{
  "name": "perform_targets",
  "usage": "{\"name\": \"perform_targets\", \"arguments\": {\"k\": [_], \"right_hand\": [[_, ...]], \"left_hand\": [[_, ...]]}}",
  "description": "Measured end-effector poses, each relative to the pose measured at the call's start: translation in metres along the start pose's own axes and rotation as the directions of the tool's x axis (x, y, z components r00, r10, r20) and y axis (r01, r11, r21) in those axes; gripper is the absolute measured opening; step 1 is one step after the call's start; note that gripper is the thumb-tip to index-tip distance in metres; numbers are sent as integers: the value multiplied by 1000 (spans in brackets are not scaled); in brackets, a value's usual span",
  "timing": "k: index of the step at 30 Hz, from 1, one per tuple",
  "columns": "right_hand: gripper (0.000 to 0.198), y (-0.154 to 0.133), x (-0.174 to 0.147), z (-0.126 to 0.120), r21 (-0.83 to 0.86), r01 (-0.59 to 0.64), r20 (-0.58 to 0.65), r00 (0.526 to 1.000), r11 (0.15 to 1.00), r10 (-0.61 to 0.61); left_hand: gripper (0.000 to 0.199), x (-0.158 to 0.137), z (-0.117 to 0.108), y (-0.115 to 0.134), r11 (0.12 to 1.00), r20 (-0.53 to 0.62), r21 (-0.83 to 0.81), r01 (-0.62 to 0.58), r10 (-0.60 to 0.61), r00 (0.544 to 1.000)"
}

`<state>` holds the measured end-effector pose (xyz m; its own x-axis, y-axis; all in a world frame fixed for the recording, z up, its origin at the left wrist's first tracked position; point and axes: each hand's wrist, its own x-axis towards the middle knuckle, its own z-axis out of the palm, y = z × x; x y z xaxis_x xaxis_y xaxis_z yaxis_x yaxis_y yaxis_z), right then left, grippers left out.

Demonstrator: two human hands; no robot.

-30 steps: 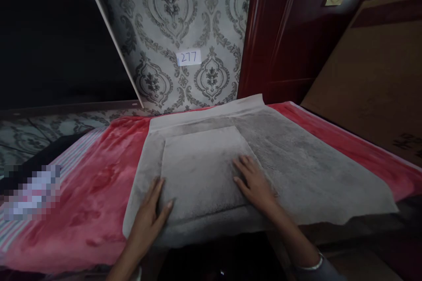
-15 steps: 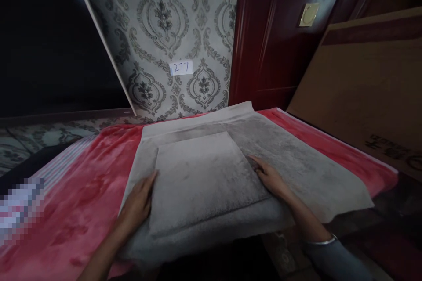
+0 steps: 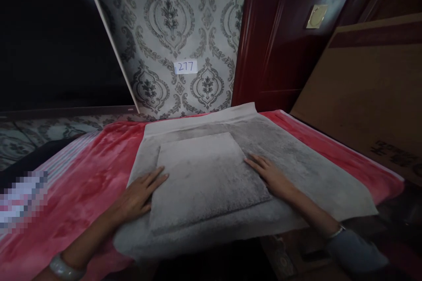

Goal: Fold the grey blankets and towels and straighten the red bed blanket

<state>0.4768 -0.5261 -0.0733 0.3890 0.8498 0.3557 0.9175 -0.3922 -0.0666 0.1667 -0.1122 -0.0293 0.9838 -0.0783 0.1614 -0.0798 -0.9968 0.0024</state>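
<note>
A light grey plush square [image 3: 204, 180], flat and mat-like, lies on a larger grey plush cloth [image 3: 303, 162]. Whether the square is a separate piece or folded fabric I cannot tell. My left hand [image 3: 140, 193] rests at its left edge, fingers spread, with two fingertips on its top. On the opposite side, my right hand [image 3: 268, 173] lies with outstretched fingers at the right edge, its fingertips touching the square and the cloth around it. Neither hand grips anything.
Beneath the grey cloth spreads a red blanket [image 3: 95, 175]. Behind it are a patterned wall with a "277" label [image 3: 185, 66] and a dark screen [image 3: 59, 44]. A large cardboard box [image 3: 372, 83] leans at the right, beside a dark red door panel [image 3: 277, 30].
My left fingers have moved from beside the square's left edge onto its top. My right fingers have straightened out flat. The view has shifted slightly.
</note>
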Motion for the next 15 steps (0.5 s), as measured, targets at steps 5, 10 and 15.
{"name": "perform_targets", "arguments": {"k": [5,10,15], "right_hand": [[62,8,23,-1,-114,148,36,989,982,-145],[56,11,46,3,-104,205,98,976,973,-195],[55,9,55,7,15,141,95,985,990,-142]], "left_hand": [[87,0,14,-13,978,118,204,-36,12,993],[75,8,8,-7,956,100,276,-96,71,992],[55,27,5,4,974,-65,226,19,-4,998]]}}
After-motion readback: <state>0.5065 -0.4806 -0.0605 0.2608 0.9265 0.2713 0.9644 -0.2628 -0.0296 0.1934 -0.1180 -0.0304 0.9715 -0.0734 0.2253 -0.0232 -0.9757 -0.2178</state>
